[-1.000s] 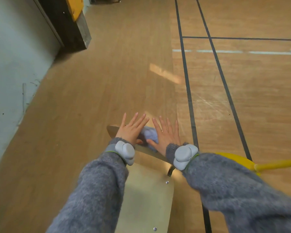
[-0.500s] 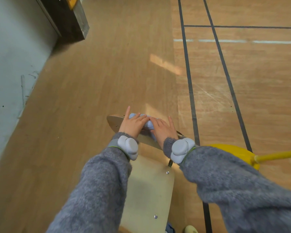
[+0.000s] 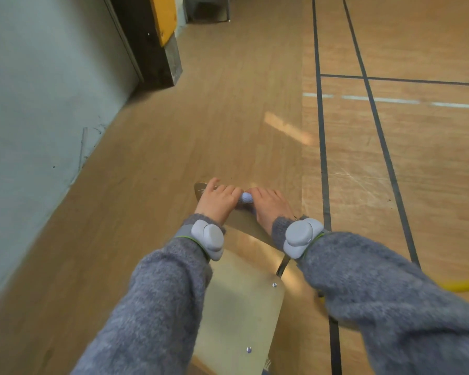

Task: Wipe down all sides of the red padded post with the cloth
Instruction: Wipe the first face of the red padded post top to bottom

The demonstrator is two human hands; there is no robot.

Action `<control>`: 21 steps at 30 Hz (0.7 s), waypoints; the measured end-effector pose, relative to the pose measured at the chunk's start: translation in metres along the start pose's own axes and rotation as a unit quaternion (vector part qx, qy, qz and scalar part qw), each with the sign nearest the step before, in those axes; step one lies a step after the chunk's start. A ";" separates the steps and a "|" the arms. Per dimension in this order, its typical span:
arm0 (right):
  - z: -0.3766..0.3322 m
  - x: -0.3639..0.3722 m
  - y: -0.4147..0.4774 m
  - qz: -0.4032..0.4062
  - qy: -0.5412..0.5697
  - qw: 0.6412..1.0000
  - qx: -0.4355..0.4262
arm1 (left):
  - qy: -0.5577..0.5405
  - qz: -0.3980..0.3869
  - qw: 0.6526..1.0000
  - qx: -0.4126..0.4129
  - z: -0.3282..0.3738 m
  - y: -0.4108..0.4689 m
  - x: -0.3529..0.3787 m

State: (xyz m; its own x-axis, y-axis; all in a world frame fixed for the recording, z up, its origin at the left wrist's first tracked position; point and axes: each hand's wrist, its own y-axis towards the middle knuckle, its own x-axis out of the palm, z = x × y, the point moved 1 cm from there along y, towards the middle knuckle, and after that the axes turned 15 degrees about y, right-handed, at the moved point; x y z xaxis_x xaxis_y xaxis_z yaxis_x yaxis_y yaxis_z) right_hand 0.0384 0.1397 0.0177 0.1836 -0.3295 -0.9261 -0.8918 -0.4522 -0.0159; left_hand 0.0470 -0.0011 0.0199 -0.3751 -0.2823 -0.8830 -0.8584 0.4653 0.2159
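Gripping blue cloth atop chair back with left hand and right hand; best bunched tight before wiping.

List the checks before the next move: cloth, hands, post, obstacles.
1. Cloth gripped: ok, bunched between left hand and right hand, fingers curled on it.
2. Cloth lifted free: not ok, it sits on the chair backrest.
3. Red padded post in view: not ok, none visible.
4. Yellow pole out of the path: cannot tell, it is partly hidden behind the right sleeve.
5. Cloth damp or clean: cannot tell.
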 end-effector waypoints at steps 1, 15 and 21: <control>-0.004 -0.002 -0.004 0.004 -0.002 1.000 -0.015 | 0.000 -0.008 1.000 -0.003 -0.001 -0.007 -0.008; -0.095 -0.038 -0.101 0.028 0.009 0.955 -0.295 | 0.119 -0.012 0.975 -0.189 0.033 -0.147 -0.144; -0.149 -0.034 -0.163 0.003 0.033 0.910 -0.413 | 0.188 -0.033 0.939 -0.285 0.060 -0.232 -0.196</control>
State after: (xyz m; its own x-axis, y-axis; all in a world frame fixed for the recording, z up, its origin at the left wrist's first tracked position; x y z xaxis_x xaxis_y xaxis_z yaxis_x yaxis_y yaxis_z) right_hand 0.2392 0.1011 0.1079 0.2288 -0.3704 -0.9003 -0.2820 -0.9103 0.3029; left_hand 0.3408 -0.0032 0.1177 -0.3191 -0.6214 -0.7156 -0.8919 -0.0584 0.4485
